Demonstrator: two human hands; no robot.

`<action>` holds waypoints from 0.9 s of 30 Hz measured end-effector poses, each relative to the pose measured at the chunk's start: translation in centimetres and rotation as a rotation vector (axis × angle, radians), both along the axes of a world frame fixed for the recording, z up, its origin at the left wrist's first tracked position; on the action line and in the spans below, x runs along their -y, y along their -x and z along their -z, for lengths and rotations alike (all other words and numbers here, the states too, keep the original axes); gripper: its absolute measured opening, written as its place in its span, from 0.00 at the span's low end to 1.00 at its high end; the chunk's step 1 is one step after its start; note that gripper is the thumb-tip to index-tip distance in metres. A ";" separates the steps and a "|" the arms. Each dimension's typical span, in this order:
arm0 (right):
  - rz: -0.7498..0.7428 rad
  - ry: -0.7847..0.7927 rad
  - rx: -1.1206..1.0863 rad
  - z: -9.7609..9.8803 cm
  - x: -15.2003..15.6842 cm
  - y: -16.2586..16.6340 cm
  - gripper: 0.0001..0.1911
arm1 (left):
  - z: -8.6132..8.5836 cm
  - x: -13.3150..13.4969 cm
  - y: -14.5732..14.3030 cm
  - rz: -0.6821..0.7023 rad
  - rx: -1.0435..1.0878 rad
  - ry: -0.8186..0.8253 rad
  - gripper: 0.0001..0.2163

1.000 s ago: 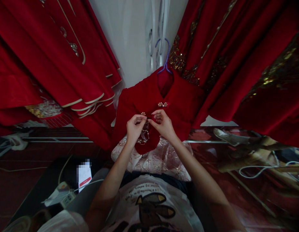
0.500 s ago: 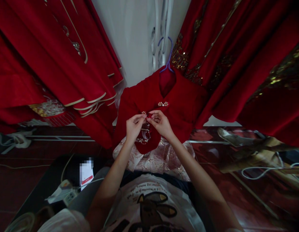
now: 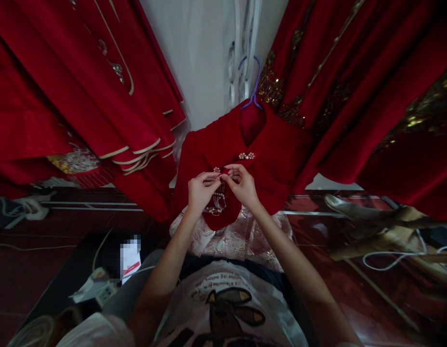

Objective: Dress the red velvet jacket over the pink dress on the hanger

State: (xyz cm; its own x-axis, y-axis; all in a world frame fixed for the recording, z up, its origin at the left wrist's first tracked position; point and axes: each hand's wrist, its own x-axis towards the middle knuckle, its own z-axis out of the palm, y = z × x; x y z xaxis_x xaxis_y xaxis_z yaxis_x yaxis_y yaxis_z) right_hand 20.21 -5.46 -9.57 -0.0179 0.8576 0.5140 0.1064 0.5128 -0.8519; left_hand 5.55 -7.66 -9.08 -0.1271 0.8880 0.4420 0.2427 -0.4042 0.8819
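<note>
A red jacket (image 3: 277,154) on a purple hanger (image 3: 258,77) is spread in front of me, its lower part over my lap. My left hand (image 3: 203,190) and my right hand (image 3: 242,184) meet at its front, both closed in a pinch on the red cloth, fingertips touching or nearly so. The exact bit between the fingertips is too small to make out. Just above them is a flower-shaped beaded clasp (image 3: 246,156). Beaded tassels (image 3: 219,195) hang below the fingers, partly covered by my left hand. A pale pink shiny cloth (image 3: 194,236) lies beneath the jacket.
Red garments with pale edging (image 3: 137,111) hang at left, and gold-sequined red garments (image 3: 339,111) at right. A power strip (image 3: 107,293) and a box (image 3: 130,258) lie by my left side. Wooden pieces with a white cord (image 3: 382,241) are on the right.
My fingertips have drawn closer together, and the red cloth between them shows less. The whole view has shifted slightly; the jacket and hanger stay in place.
</note>
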 end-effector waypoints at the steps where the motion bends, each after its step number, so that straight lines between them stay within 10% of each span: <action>1: 0.004 -0.007 0.013 0.0 0.0 0.0 0.12 | 0.0 0.0 0.1 -0.005 -0.017 -0.002 0.10; 19: -0.196 0.223 0.565 0.5 2.0 -8.7 0.09 | 4.6 3.2 -0.8 0.129 -0.091 0.215 0.12; 27: -0.020 0.109 0.935 2.9 1.7 -6.9 0.12 | 5.2 3.5 -1.9 0.259 -0.086 0.265 0.11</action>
